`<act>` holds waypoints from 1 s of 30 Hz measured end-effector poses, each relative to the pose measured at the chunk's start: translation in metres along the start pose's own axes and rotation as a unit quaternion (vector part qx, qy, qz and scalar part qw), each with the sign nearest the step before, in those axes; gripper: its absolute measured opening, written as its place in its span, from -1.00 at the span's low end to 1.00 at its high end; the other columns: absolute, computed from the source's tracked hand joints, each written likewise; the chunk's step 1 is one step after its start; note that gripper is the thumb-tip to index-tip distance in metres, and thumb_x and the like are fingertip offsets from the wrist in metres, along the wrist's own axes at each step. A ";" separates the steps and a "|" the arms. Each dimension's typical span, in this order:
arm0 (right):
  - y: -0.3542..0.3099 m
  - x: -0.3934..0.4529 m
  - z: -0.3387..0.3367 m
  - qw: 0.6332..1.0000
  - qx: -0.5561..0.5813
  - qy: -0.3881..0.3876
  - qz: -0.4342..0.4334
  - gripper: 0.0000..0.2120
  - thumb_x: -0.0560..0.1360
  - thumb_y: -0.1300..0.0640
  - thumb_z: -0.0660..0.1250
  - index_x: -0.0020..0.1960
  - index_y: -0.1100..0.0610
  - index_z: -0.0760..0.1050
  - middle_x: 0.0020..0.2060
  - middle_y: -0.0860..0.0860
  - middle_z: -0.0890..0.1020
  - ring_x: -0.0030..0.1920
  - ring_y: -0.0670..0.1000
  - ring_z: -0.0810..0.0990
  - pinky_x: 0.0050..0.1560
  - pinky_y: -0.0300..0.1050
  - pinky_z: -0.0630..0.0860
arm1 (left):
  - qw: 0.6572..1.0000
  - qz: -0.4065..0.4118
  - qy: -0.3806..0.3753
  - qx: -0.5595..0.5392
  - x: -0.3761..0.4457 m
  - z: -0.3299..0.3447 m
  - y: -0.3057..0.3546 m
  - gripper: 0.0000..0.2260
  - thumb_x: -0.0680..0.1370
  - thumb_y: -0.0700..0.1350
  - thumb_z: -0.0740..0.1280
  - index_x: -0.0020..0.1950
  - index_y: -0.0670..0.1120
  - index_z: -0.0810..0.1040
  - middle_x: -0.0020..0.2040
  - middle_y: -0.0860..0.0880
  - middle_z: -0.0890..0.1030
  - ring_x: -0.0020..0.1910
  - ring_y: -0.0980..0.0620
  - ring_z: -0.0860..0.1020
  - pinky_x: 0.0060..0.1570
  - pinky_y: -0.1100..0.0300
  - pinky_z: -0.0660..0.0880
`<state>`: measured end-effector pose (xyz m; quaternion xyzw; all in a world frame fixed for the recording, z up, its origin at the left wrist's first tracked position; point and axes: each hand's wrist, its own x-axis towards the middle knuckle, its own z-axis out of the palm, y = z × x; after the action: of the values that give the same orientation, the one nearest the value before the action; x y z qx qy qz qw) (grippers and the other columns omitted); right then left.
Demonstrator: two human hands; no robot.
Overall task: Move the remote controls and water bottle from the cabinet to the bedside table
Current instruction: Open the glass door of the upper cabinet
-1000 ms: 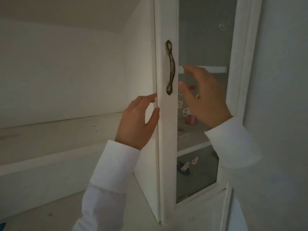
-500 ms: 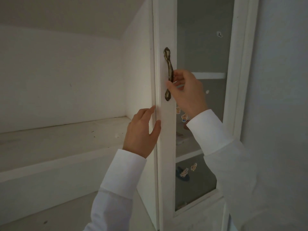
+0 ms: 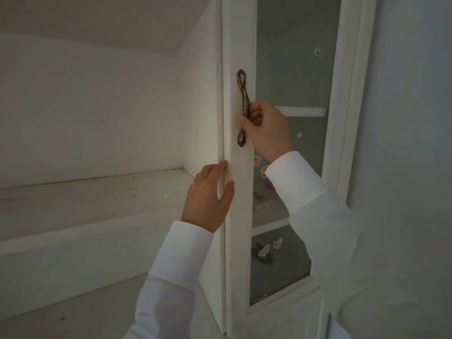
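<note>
Around the upright bronze metal door handle (image 3: 243, 107): right hand (image 3: 267, 129) fingers (image 3: 254, 116) curled and gripping it. Left of and below that handle: left hand (image 3: 208, 194), fingers loosely spread, thumb pressing the white glass-panelled cabinet door (image 3: 241, 216) edge. Behind the glass, right of the handle: shelves with small stickers, dark object low down; remotes and bottle not identifiable, likely inside.

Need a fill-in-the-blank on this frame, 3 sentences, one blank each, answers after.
1. The right hand is closed around the door's metal ____.
2. The left hand rests on the ____ of the cabinet door, below the handle.
3. The cartoon stickers sit on the door's ____ pane.

Answers: handle; edge; glass
</note>
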<state>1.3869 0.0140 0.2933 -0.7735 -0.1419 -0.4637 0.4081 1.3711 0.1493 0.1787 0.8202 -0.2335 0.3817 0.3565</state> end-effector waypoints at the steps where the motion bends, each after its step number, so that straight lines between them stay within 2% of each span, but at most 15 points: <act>1: -0.001 0.000 0.001 1.000 0.003 0.003 0.001 -0.85 0.47 0.14 0.36 0.01 0.15 0.50 -0.29 -0.13 0.51 -0.29 -0.17 0.48 -0.17 -0.35 0.49 | 1.000 -0.004 -0.004 0.001 -0.001 0.001 0.001 -0.58 0.56 -0.03 0.24 0.41 -0.09 0.35 0.29 -0.05 0.48 0.22 -0.04 0.48 0.25 -0.02 0.44; 5: -0.002 0.000 0.000 1.000 -0.002 0.004 0.006 -0.86 0.48 0.15 0.34 0.01 0.16 0.49 -0.31 -0.14 0.49 -0.31 -0.19 0.47 -0.23 -0.41 0.46 | 1.000 -0.015 -0.015 0.002 -0.005 0.004 0.003 -0.56 0.56 -0.01 0.23 0.42 -0.09 0.33 0.30 -0.05 0.47 0.25 -0.03 0.45 0.28 0.00 0.43; 10: -0.005 -0.007 -0.014 1.000 0.003 0.004 0.005 -0.87 0.47 0.13 0.35 -0.01 0.13 0.50 -0.26 -0.08 0.54 -0.25 -0.13 0.51 -0.12 -0.29 0.50 | 1.000 -0.012 -0.027 -0.006 -0.010 0.003 0.007 -0.56 0.57 -0.01 0.22 0.43 -0.06 0.30 0.31 -0.01 0.46 0.28 0.00 0.40 0.33 0.12 0.35; 13: -0.004 -0.018 -0.042 0.999 0.052 0.008 0.008 -0.89 0.46 0.15 0.37 -0.04 0.10 0.48 -0.21 -0.03 0.57 -0.20 -0.06 0.56 -0.09 -0.21 0.55 | 0.998 0.024 -0.044 -0.029 -0.014 0.007 0.020 -0.61 0.57 0.01 0.22 0.37 -0.07 0.38 0.27 0.01 0.48 0.25 0.03 0.42 0.31 0.15 0.37; 18: -0.008 -0.037 -0.084 0.995 0.096 0.013 -0.014 -0.89 0.46 0.22 0.36 -0.03 0.11 0.48 -0.20 -0.04 0.59 -0.14 -0.01 0.59 -0.02 -0.20 0.56 | 0.992 0.093 -0.048 -0.073 -0.029 0.016 0.046 -0.65 0.57 0.06 0.16 0.26 -0.10 0.44 0.11 0.09 0.48 0.08 0.10 0.46 0.15 0.27 0.41; 21: -0.009 -0.048 -0.098 0.994 0.096 0.034 -0.028 -0.87 0.47 0.19 0.35 0.02 0.14 0.49 -0.18 -0.05 0.60 -0.12 -0.03 0.59 0.00 -0.18 0.55 | 0.987 0.113 -0.059 -0.102 -0.034 0.019 0.055 -0.63 0.57 0.06 0.16 0.31 -0.08 0.42 0.16 0.08 0.49 0.13 0.09 0.46 0.19 0.23 0.43; 25: -0.008 -0.064 -0.116 0.995 0.015 0.069 -0.072 -0.73 0.48 0.05 0.35 0.14 0.12 0.50 -0.12 -0.05 0.61 -0.09 -0.06 0.59 0.03 -0.16 0.55 | 0.976 0.142 -0.082 -0.140 -0.039 0.025 0.066 -0.56 0.58 0.06 0.14 0.43 -0.07 0.33 0.30 0.02 0.48 0.27 0.10 0.41 0.30 0.24 0.37; 28: -0.007 -0.074 -0.131 0.990 -0.061 0.077 -0.104 -0.56 0.48 -0.06 0.34 0.29 0.09 0.42 0.02 -0.02 0.58 0.01 -0.06 0.56 0.11 -0.14 0.51 | 0.965 0.161 -0.098 -0.182 -0.043 0.034 0.074 -0.54 0.60 0.02 0.14 0.47 -0.11 0.27 0.38 -0.03 0.42 0.36 0.05 0.37 0.32 0.05 0.36; 30: -0.005 -0.078 -0.139 0.984 -0.122 0.065 -0.112 -0.40 0.47 -0.15 0.32 0.41 0.07 0.29 0.15 -0.05 0.52 0.15 -0.08 0.49 0.20 -0.16 0.45 | 0.956 0.181 -0.102 -0.206 -0.045 0.040 0.081 -0.54 0.60 -0.04 0.16 0.48 -0.13 0.23 0.44 -0.03 0.36 0.43 0.04 0.29 0.37 -0.02 0.32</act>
<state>1.2584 -0.0764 0.2637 -0.7649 -0.1434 -0.5696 0.2645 1.3094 0.0728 0.1578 0.7076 -0.4869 0.2979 0.4164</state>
